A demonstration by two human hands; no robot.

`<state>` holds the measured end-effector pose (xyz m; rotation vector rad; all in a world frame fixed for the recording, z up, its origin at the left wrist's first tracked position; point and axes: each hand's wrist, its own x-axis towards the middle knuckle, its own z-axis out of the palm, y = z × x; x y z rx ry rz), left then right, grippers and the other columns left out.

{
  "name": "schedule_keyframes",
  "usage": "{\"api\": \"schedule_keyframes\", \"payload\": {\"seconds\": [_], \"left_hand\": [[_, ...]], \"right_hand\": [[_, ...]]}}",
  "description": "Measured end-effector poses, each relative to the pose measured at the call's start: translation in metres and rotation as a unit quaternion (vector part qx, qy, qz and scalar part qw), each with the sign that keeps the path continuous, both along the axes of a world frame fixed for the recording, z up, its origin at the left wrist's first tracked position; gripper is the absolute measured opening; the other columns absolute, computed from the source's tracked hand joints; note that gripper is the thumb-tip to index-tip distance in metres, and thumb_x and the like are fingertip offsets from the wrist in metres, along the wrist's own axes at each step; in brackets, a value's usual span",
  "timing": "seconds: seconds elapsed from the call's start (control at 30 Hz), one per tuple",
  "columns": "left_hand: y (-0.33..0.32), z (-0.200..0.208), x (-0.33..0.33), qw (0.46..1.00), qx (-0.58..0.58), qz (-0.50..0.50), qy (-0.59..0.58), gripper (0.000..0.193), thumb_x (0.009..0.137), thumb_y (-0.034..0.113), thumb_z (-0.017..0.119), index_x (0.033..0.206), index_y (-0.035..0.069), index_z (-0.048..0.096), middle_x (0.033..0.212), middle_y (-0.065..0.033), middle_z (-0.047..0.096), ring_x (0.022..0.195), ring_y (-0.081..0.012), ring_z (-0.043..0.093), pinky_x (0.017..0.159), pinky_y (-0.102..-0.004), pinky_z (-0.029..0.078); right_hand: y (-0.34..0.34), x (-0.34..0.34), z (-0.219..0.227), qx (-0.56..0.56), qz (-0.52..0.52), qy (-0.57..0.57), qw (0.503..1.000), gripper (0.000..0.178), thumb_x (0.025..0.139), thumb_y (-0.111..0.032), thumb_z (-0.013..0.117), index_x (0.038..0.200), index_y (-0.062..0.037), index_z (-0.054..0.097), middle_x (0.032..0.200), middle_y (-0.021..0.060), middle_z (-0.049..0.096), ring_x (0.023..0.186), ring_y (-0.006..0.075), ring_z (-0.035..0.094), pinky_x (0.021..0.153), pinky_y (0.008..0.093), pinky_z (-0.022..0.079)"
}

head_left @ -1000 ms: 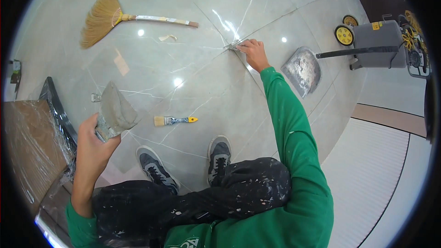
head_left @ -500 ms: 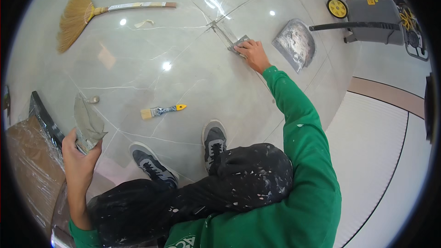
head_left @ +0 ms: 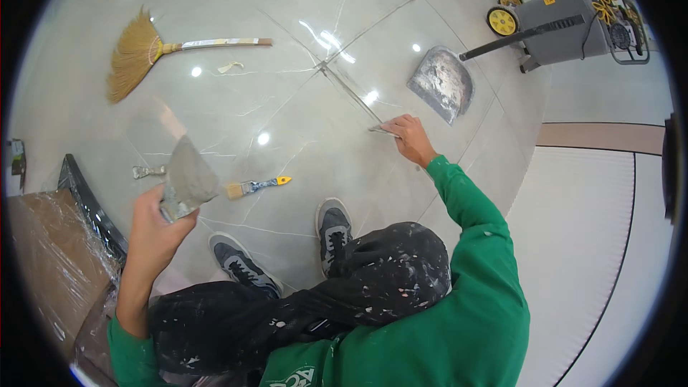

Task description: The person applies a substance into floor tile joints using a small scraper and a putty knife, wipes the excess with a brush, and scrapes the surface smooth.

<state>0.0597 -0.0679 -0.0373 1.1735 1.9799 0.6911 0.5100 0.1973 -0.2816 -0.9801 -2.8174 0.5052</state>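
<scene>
Glossy tiled floor (head_left: 287, 107) below us; brush (head_left: 256, 187) near shoes (head_left: 334, 233). Left hand (head_left: 156, 228) grips blade (head_left: 172, 208) loaded with grey paste (head_left: 190, 178), above floor; right hand (head_left: 411, 137) pinches scraper (head_left: 380, 130) at tile joint (head_left: 350, 92). We could drop paste if blade tips, or smear joint if scraper skews.

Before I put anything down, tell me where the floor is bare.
Bare floor lies between the pale scrap and the brush, and between the brush and the right hand. It is crowded near the left hand: small grey object, wrapped cardboard.
</scene>
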Motion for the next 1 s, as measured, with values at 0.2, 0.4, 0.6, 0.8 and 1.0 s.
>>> {"api": "schedule_keyframes", "payload": {"seconds": [0.2,0.4,0.6,0.8,1.0], "left_hand": [[0.009,-0.003,0.019,0.995,-0.041,-0.069,-0.062,0.022,0.075,0.006,0.068,0.094,-0.005,0.065,0.079,-0.0063,0.066,0.075,-0.0091,0.056,0.071,-0.0277,0.047],[0.004,0.0,0.028,0.992,-0.029,-0.078,-0.093,0.021,0.074,0.006,0.069,0.092,-0.005,0.064,0.076,-0.0034,0.063,0.075,-0.0075,0.053,0.071,-0.0264,0.046],[0.001,-0.003,0.017,0.994,-0.048,-0.049,-0.087,0.022,0.074,0.008,0.07,0.092,-0.004,0.064,0.077,-0.0029,0.062,0.075,-0.0085,0.054,0.071,-0.0272,0.046],[0.008,-0.065,0.002,0.993,-0.059,-0.056,-0.082,0.032,0.074,0.018,0.076,0.096,-0.003,0.066,0.082,-0.0085,0.066,0.076,-0.0151,0.059,0.074,-0.0325,0.047],[-0.001,-0.191,-0.001,0.988,-0.041,-0.146,0.029,0.04,0.072,0.024,0.08,0.103,0.003,0.068,0.104,-0.0152,0.061,0.098,-0.031,0.058,0.086,-0.0379,0.047]], "right_hand": [[-0.072,-0.155,0.158,-0.022,0.156,0.32,0.934,0.058,0.068,0.009,0.057,0.121,-0.0139,0.067,0.119,0.0066,0.062,0.107,0.0255,0.056,0.09,0.0381,0.043],[-0.112,-0.212,0.19,0.055,0.297,0.41,0.861,0.047,0.075,-0.008,0.065,0.121,-0.0158,0.066,0.124,0.0012,0.058,0.103,0.0203,0.053,0.084,0.0356,0.042],[-0.051,-0.196,0.102,0.152,0.264,0.178,0.936,0.058,0.074,0.002,0.057,0.127,-0.0211,0.063,0.116,0.001,0.06,0.105,0.0218,0.054,0.086,0.0379,0.04],[0.081,-0.148,-0.01,0.089,0.104,-0.018,0.99,0.05,0.078,0.003,0.054,0.124,-0.0139,0.063,0.118,0.0033,0.06,0.113,0.0239,0.052,0.093,0.0391,0.038],[0.123,-0.175,-0.048,0.158,0.118,-0.032,0.98,0.042,0.08,-0.001,0.055,0.12,-0.0123,0.064,0.113,0.003,0.06,0.112,0.0235,0.052,0.092,0.0396,0.038]]}}
